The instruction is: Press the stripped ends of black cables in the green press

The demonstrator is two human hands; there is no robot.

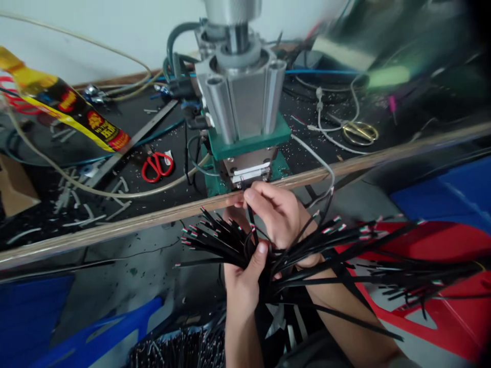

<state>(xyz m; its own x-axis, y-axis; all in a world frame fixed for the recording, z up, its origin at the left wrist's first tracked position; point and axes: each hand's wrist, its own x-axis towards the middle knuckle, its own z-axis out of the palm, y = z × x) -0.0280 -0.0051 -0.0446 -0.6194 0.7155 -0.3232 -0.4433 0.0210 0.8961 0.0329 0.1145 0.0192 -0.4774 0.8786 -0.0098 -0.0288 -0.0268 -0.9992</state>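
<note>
**Where everything sits**

Your hands meet just before the counter (pixel 115 230) edge, directly below the press machine (pixel 241 102). Your left hand (pixel 243 278) grips the cable bundle (pixel 307 250) from beneath; your right hand (pixel 278 212) sits above it, pinching one cable (pixel 251 214) up against the machine's mouth. Left of the machine, scissors (pixel 157 166) lie on the counter; another pair of scissors (pixel 360 133) lies to its right, farther back.

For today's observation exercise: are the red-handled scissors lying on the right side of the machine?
No, the red-handled scissors lie on the dark bench to the left of the machine; a gold-coloured pair lies on the right.
</note>
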